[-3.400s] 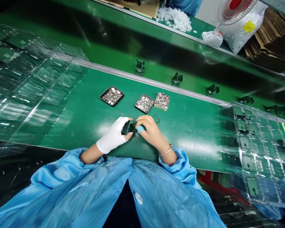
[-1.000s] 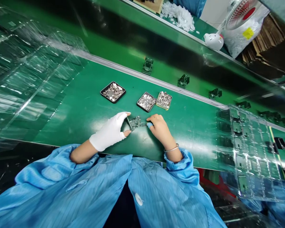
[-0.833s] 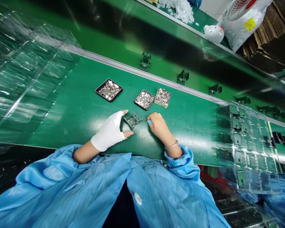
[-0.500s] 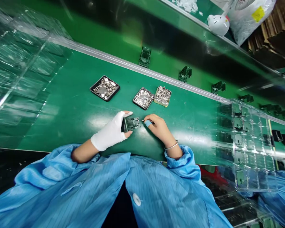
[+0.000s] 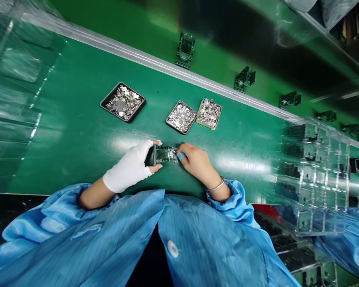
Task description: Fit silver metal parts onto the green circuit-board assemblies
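My left hand (image 5: 131, 165), in a white fingerless glove, grips a dark green plastic housing (image 5: 164, 154) by its wide end, thumb and fingers on opposite sides. The housing's narrow end, with metal showing in it, points right. There my right hand (image 5: 196, 162) is closed in a pinch against that end, blue tape wrapped round one digit. Whatever lies between its fingertips is hidden. Beyond the hands, small shiny metal parts fill a black tray (image 5: 142, 104) on the left, a second dark tray (image 5: 175, 128) and a yellowish-edged tray (image 5: 199, 120).
Similar green housings (image 5: 185, 48) stand in a row on the green strip behind the metal rail (image 5: 131, 56). A clear compartment tray (image 5: 323, 230) holding housings stands at right. Clear plastic trays (image 5: 20, 75) are at left. A co-worker's blue sleeve (image 5: 353, 243) shows at the right edge.
My right hand has moved left, closing the gap to the housing's narrow end, and its fingertips now meet it. The small thin part seen in its pinch is now hidden. The view has shifted.
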Demonstrator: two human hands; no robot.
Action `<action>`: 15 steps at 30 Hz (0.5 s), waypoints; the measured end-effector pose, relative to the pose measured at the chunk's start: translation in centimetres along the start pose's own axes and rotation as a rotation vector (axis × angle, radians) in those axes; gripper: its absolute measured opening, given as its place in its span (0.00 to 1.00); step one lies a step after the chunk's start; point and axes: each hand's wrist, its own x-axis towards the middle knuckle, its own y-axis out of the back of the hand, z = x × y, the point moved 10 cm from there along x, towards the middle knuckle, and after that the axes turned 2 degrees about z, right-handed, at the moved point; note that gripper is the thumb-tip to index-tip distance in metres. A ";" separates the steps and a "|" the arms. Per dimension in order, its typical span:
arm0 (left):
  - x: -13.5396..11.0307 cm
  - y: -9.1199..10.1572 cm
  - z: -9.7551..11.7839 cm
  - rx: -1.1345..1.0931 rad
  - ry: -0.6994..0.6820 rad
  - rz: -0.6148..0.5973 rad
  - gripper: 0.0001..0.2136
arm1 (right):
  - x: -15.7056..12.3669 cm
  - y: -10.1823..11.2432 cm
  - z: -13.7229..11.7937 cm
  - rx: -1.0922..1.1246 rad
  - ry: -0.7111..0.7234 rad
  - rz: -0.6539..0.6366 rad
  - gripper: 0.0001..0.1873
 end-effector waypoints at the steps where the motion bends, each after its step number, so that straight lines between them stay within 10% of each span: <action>1: 0.0 0.0 0.1 0.000 -0.011 0.005 0.24 | 0.0 0.1 0.1 0.028 -0.003 -0.002 0.12; 15: -0.1 0.2 0.5 0.017 -0.065 0.022 0.24 | -0.6 -0.5 -0.9 -0.001 0.109 -0.097 0.15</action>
